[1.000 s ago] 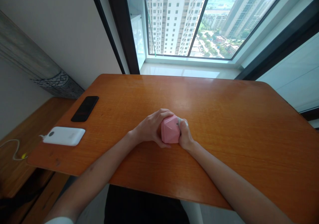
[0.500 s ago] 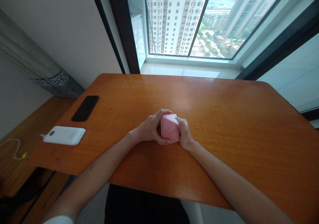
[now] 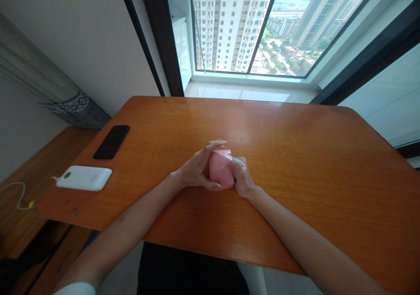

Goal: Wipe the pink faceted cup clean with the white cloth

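Observation:
A small pink faceted box [image 3: 222, 169] is between my two hands near the middle of the tabletop. My left hand [image 3: 202, 168] curves around its left side, thumb against the lower edge and fingers stretched over the top with a slight gap. From the right, my right hand [image 3: 243, 179] grips the box's right side. A whitish-grey curved piece [image 3: 240, 161] shows by the right thumb and index finger. Whether that piece is joined to the box I cannot tell, and the underside is hidden.
On the left of the brown wooden table [image 3: 295, 163] lie a black phone [image 3: 111, 142] and a white power-bank-like device [image 3: 84, 178] with a cable [image 3: 22, 196] running off left. Behind the table's far edge is a window sill [image 3: 246, 93].
The left fingers have straightened and lifted a little from the top of the pink box. The box has shifted slightly left, and more of the whitish-grey piece shows at the right hand.

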Demonstrator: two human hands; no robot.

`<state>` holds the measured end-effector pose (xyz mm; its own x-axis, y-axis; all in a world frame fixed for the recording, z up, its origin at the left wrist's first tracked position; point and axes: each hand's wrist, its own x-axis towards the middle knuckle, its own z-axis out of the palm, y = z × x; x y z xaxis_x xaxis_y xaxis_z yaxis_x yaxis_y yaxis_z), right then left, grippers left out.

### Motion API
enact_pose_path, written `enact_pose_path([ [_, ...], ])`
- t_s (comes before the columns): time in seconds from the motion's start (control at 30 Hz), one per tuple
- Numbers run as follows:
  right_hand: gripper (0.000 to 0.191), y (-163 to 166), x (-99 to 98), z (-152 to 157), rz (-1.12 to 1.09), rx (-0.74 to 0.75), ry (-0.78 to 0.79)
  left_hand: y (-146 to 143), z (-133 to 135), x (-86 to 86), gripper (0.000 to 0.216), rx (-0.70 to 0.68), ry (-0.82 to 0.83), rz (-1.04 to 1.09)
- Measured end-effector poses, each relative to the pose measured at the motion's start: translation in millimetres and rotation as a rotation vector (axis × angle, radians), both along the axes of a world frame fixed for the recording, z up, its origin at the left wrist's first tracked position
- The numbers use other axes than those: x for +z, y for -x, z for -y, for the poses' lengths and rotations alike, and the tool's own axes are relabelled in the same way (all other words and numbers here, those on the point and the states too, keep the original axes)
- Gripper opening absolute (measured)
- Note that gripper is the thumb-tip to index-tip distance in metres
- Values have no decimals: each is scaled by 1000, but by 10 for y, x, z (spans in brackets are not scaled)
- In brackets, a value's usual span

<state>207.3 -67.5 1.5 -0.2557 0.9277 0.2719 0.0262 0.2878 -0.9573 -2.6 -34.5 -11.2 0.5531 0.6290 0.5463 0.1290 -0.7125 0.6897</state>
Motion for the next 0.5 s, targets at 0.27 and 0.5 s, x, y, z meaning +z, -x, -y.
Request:
enact_pose_path([
  [0.27, 78, 7, -34, -5, -27, -13, 51, 55, -31, 173, 122, -3, -581, -193],
  [0.5, 76, -2, -85, -19, -39, 8, 29, 11, 21, 195, 109, 52, -564, -237],
])
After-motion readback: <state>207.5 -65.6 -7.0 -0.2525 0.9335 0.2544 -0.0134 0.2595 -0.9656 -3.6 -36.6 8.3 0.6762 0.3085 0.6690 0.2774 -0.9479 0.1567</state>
